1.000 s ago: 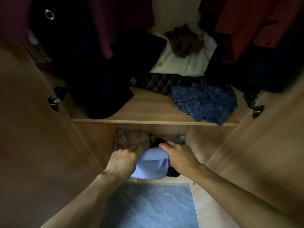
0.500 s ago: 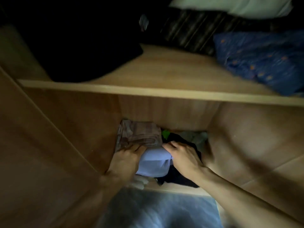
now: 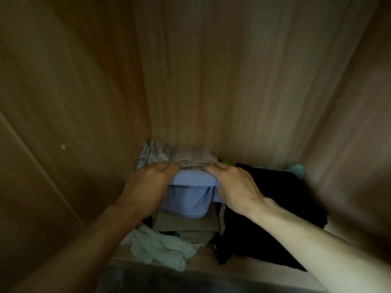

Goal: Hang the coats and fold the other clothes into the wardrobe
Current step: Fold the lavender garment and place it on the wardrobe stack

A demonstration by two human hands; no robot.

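Low in the wardrobe: folded blue garment atop a tan stack
Left hand: clasps its left edge — fingers curled
Right hand: presses its right edge, palm down
Behind: striped fold
Right side: black clothes — perhaps several

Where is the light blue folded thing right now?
The light blue folded garment sits low in the wardrobe, between both hands, atop a beige pile, with black clothes on its right.
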